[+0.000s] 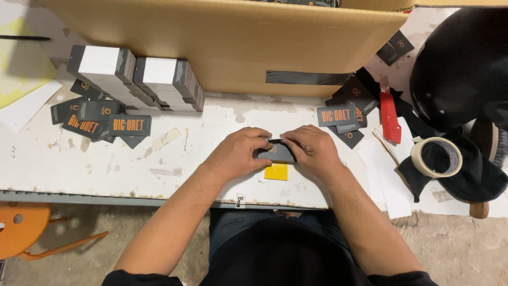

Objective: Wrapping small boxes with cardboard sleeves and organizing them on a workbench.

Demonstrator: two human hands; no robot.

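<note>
Two stacks of dark cards with white tops [135, 79] at the back left of the white tabletop [47, 159], before a cardboard box [227, 42]. One roll of tape [436, 157] at right, one red tag [390, 117], one yellow square [276, 171]. Loose dark tags scattered left [100, 122] and right [344, 119]. Left hand [238, 153] and right hand [313, 149] curled, fingers pinching one small dark card [276, 152] from either end, just above the yellow square.

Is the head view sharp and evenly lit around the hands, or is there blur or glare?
Head view: left hand, right hand and the dark card are sharp under even light; soft shadows, no glare on the white table; edges bow slightly.
</note>
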